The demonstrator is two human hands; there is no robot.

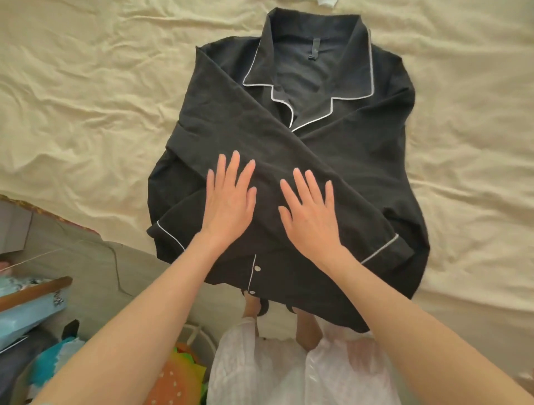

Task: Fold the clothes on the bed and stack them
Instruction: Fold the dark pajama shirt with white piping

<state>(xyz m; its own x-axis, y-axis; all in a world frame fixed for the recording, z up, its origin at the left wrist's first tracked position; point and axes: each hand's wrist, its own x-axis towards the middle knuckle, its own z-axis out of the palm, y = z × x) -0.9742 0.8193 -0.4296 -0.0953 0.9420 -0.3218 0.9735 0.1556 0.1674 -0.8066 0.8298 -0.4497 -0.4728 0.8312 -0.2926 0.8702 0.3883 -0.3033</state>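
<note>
A black pyjama shirt (361, 173) with white piping lies front up on the cream bed sheet (72, 101), collar at the far end. Both long sleeves are folded across the chest and cross each other, their cuffs ending near the lower left and lower right. My left hand (231, 199) lies flat on the crossed sleeves with straight, spread fingers. My right hand (309, 214) presses flat beside it, a little to the right. The shirt's hem hangs over the near edge of the bed.
A scrap of white cloth (326, 2) shows at the top edge. Left of the bed stand a cardboard box (14, 231), blue bags (31, 312) and colourful items (176, 373). My white clothing (260, 370) is below.
</note>
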